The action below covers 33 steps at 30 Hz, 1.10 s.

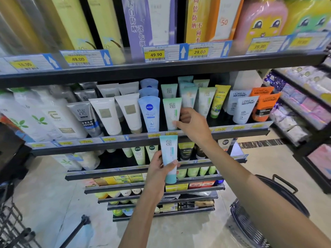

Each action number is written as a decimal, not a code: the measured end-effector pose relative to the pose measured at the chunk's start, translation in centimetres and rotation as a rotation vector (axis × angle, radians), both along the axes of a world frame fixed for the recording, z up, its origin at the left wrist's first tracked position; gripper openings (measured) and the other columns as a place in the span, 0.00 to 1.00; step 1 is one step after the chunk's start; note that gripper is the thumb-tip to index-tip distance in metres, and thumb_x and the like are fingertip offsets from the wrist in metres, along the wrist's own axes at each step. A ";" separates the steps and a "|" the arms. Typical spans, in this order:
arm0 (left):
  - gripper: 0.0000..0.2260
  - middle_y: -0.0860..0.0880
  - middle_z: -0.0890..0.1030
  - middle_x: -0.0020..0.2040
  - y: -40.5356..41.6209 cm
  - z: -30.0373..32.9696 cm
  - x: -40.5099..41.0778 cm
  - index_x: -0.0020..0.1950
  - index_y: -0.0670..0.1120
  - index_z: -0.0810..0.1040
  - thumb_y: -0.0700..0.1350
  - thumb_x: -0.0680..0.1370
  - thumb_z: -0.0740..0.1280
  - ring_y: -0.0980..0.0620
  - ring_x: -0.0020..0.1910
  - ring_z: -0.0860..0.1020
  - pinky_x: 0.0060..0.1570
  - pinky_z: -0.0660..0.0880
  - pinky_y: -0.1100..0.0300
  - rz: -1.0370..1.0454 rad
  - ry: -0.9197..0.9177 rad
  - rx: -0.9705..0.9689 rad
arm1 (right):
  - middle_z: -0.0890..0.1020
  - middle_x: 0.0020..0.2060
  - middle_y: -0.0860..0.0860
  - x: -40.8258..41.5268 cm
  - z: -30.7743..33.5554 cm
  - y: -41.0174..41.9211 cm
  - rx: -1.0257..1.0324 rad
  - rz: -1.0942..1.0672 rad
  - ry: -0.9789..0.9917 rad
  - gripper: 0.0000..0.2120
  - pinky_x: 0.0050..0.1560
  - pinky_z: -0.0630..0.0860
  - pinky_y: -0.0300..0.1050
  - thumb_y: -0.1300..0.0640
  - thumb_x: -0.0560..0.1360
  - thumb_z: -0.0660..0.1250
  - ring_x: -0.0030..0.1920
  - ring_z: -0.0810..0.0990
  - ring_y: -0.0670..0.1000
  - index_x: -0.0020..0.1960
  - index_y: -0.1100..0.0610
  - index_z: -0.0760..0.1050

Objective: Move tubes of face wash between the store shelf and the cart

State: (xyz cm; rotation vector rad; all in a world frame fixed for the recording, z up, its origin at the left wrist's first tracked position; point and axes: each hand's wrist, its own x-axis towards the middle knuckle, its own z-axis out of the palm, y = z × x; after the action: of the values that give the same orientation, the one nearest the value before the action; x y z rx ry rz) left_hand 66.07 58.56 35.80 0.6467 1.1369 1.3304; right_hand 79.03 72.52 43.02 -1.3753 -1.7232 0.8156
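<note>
- The long black metal store shelf (179,136) holds rows of tubes standing on their caps.
- Our right hand (192,125) pinches a pale green plastic tube (172,113) there, fingers around its lower part.
- Our left hand (158,170) wraps a blue-green plastic tube (169,158) just below.
- We think tubes are light, squishy and smooth, so hold near the firm cap.

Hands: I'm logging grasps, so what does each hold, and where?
Left hand grips a teal tube by its lower half; right hand pinches a shelved green tube low down.
</note>
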 end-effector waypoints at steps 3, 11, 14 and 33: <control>0.29 0.49 0.83 0.62 0.3 -0.2 0.6 0.69 0.53 0.73 0.33 0.74 0.76 0.42 0.58 0.84 0.53 0.82 0.42 -0.005 0.038 0.016 | 0.83 0.50 0.48 2.4 -0.2 -0.8 0.079 -0.026 -0.026 0.20 0.60 0.80 0.46 0.50 0.76 0.76 0.53 0.82 0.47 0.65 0.53 0.77; 0.23 0.52 0.83 0.60 1.8 1.9 5.6 0.64 0.53 0.75 0.37 0.74 0.78 0.51 0.57 0.83 0.50 0.83 0.53 0.109 0.247 0.148 | 0.82 0.57 0.51 9.7 -0.8 -0.6 0.333 0.006 -0.504 0.15 0.55 0.78 0.52 0.47 0.80 0.68 0.58 0.80 0.53 0.64 0.52 0.78; 0.23 0.53 0.83 0.59 3.1 3.0 8.1 0.67 0.51 0.76 0.41 0.75 0.78 0.54 0.58 0.82 0.53 0.82 0.56 0.207 0.362 0.208 | 0.82 0.51 0.54 11.7 -1.4 0.2 0.447 0.067 -0.771 0.14 0.44 0.79 0.53 0.48 0.80 0.66 0.52 0.81 0.59 0.61 0.54 0.78; 0.17 0.50 0.79 0.56 11.5 8.5 14.3 0.63 0.49 0.74 0.50 0.77 0.74 0.50 0.55 0.79 0.56 0.80 0.46 0.648 0.906 0.242 | 0.81 0.39 0.53 15.5 -3.7 2.2 0.610 0.224 -0.756 0.10 0.39 0.73 0.52 0.52 0.77 0.71 0.40 0.80 0.59 0.55 0.56 0.79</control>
State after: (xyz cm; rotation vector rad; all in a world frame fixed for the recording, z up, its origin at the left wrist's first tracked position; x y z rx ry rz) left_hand 80.38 70.09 44.26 1.1887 2.0507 1.7953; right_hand 94.56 74.75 39.29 -1.1217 -2.4536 -0.1973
